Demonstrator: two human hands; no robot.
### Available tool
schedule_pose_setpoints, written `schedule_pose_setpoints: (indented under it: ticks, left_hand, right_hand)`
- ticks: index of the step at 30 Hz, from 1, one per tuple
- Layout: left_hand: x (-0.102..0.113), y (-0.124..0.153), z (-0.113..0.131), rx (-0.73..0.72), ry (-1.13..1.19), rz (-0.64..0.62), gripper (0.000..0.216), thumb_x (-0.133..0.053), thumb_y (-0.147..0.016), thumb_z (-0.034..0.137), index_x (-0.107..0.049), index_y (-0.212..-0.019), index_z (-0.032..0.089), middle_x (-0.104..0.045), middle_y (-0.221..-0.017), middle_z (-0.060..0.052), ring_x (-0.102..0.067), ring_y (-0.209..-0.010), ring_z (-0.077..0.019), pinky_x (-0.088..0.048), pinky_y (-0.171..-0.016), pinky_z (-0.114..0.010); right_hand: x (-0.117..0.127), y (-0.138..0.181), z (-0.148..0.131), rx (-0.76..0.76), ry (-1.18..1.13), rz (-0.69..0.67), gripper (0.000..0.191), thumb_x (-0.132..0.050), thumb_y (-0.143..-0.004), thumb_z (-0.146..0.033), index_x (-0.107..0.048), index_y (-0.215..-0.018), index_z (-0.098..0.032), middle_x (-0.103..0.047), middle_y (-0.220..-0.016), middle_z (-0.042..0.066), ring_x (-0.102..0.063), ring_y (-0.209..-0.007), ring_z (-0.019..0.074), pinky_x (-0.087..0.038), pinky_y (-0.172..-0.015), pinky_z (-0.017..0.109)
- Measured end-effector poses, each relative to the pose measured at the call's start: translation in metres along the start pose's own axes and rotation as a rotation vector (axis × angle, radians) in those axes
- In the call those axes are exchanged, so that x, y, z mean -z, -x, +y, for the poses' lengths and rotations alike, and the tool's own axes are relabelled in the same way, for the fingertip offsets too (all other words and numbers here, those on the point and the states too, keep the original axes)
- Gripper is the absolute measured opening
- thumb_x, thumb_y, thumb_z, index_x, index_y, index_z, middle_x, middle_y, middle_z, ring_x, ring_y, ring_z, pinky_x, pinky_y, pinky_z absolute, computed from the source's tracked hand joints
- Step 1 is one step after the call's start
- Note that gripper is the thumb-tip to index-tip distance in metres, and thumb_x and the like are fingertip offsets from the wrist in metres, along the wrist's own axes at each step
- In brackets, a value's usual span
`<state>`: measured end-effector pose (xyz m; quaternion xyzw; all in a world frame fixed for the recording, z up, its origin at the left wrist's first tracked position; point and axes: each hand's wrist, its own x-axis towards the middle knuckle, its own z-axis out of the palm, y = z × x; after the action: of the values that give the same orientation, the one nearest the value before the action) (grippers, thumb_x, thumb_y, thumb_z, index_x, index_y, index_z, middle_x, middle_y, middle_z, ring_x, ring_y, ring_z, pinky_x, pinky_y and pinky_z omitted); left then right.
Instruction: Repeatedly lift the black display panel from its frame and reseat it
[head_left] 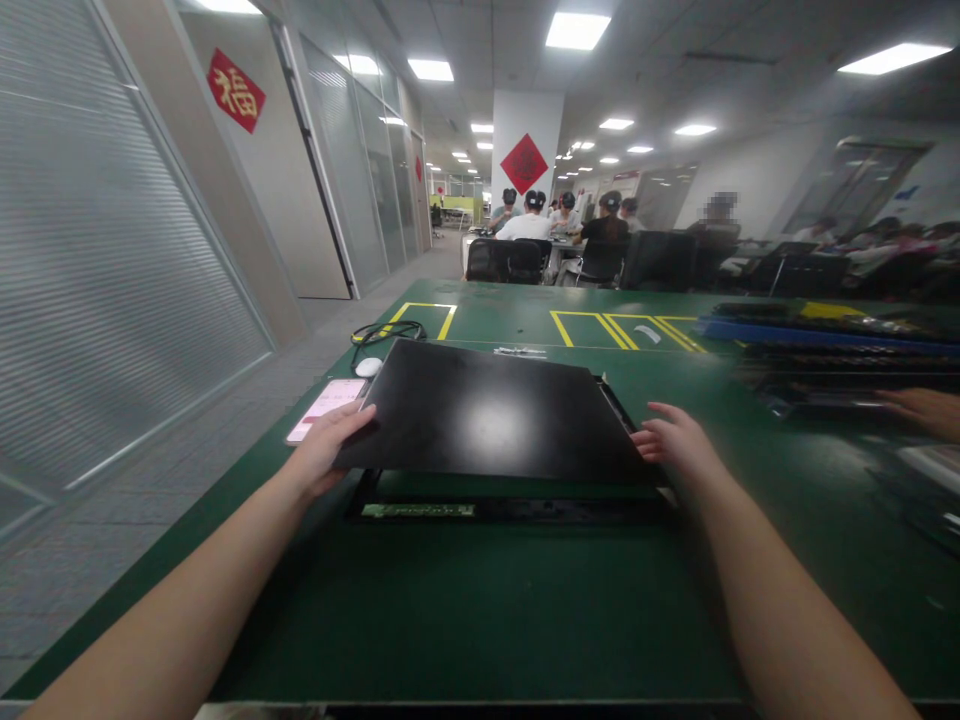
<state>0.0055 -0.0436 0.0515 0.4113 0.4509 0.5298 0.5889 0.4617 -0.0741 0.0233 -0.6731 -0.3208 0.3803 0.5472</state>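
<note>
My left hand (pixel 327 446) clamps the left edge of the black panel (pixel 487 415); my right hand (pixel 681 445) is at its right edge, grip unclear, presumably balancing it over the dark frame (pixel 555 511).

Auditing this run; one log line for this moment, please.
left hand holds black panel by left edge; right hand at panel's right edge; panel over dark frame; phone on table

Our panel (pixel 450 405) is black, as is the frame (pixel 570 510) with its green strip (pixel 418 511). Our dark green worktop (pixel 480 600) bears yellow outlines (pixel 577 314); the phone (pixel 328 410) glows pale pink, the door sign (pixel 236 90) gold on red.
</note>
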Motion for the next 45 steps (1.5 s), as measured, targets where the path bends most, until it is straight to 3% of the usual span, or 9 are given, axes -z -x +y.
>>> schedule_pose_setpoints:
  ticks: [8,17,36,45]
  left_hand:
    - [-0.002,0.000,-0.008,0.071,-0.030,-0.056,0.011,-0.076,-0.075,0.014,-0.074,-0.085,0.014,-0.078,-0.070,-0.006,-0.069,-0.048,-0.0148,-0.054,-0.046,-0.019]
    - [-0.004,0.000,-0.009,0.086,-0.037,-0.072,0.018,-0.077,-0.074,0.015,-0.076,-0.091,0.014,-0.080,-0.075,-0.007,-0.070,-0.051,-0.0156,-0.054,-0.048,-0.019]
    - [-0.010,0.003,-0.011,0.151,-0.083,-0.131,0.021,-0.074,-0.078,0.016,-0.075,-0.099,0.015,-0.081,-0.085,-0.009,-0.072,-0.056,-0.0156,-0.054,-0.049,-0.019]
    - [-0.004,-0.005,-0.018,0.148,-0.140,-0.179,0.027,-0.074,-0.081,0.024,-0.072,-0.107,0.015,-0.081,-0.089,-0.009,-0.075,-0.071,-0.0195,-0.057,-0.061,-0.023]
  right_hand:
    - [0.003,-0.003,0.005,0.052,0.244,0.037,0.070,-0.060,-0.068,-0.012,-0.054,-0.137,-0.020,-0.066,-0.055,0.000,-0.060,-0.043,0.0160,-0.045,-0.040,0.022]
    - [0.011,-0.008,0.009,0.156,0.499,0.072,0.058,-0.059,-0.070,-0.024,-0.065,-0.127,-0.028,-0.069,-0.061,-0.001,-0.060,-0.052,0.0165,-0.041,-0.050,0.026]
    - [0.009,0.000,0.001,0.197,0.709,0.190,0.044,-0.060,-0.069,-0.025,-0.072,-0.112,-0.026,-0.068,-0.061,0.002,-0.061,-0.061,0.0218,-0.042,-0.058,0.032]
    - [0.003,0.005,-0.004,0.188,0.988,0.168,0.043,-0.050,-0.077,-0.034,-0.072,-0.114,-0.028,-0.073,-0.085,0.006,-0.066,-0.078,0.0244,-0.046,-0.065,0.033]
